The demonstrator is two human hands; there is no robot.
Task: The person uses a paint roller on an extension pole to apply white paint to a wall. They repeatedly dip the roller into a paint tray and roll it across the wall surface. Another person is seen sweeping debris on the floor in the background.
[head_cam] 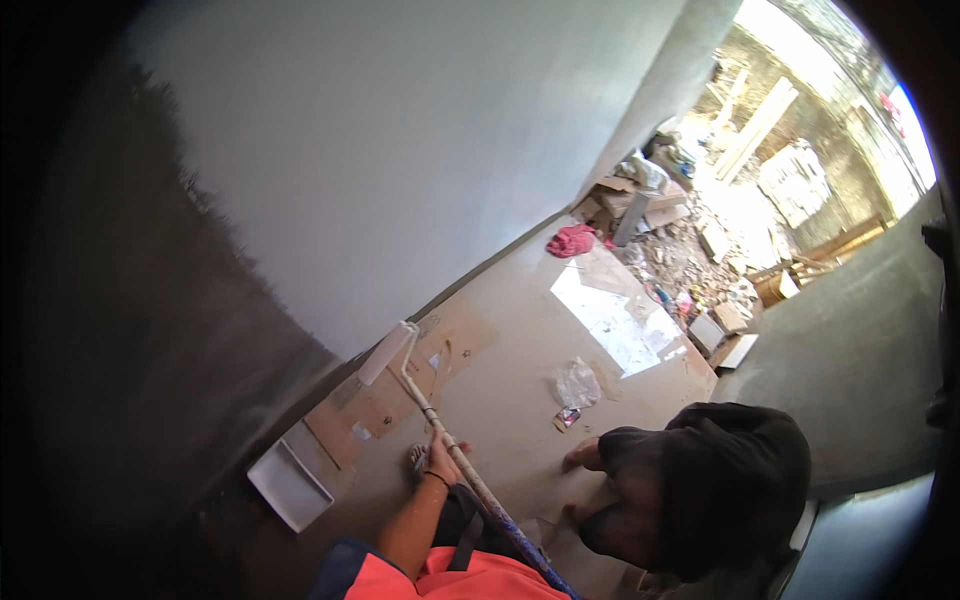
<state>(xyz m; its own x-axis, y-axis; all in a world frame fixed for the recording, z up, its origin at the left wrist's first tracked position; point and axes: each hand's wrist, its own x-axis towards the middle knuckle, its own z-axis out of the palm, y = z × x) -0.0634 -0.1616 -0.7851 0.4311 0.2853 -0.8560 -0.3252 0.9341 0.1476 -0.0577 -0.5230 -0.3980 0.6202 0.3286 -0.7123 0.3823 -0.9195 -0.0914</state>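
Note:
My left hand [444,459] is closed around the speckled pole [480,487] of a paint roller, a little below the roller frame. The pole runs down past my orange shirt, where its lower part is blue. At its upper end the pale roller sleeve [385,354] is beside the foot of the wall, above brown cardboard [394,394] on the floor; I cannot tell whether it touches the wall. The wall [390,150] is pale over most of its face and dark at the left, with a ragged border between. A white paint tray [291,480] lies left of my hand. My right hand is out of view.
A person in dark clothing [720,487] bends over close by on the right. A clear plastic bag [577,384] and a small packet [567,418] lie on the floor. Beyond a pink cloth [571,241], rubble [705,247] and timber boards [756,131] fill the bright opening.

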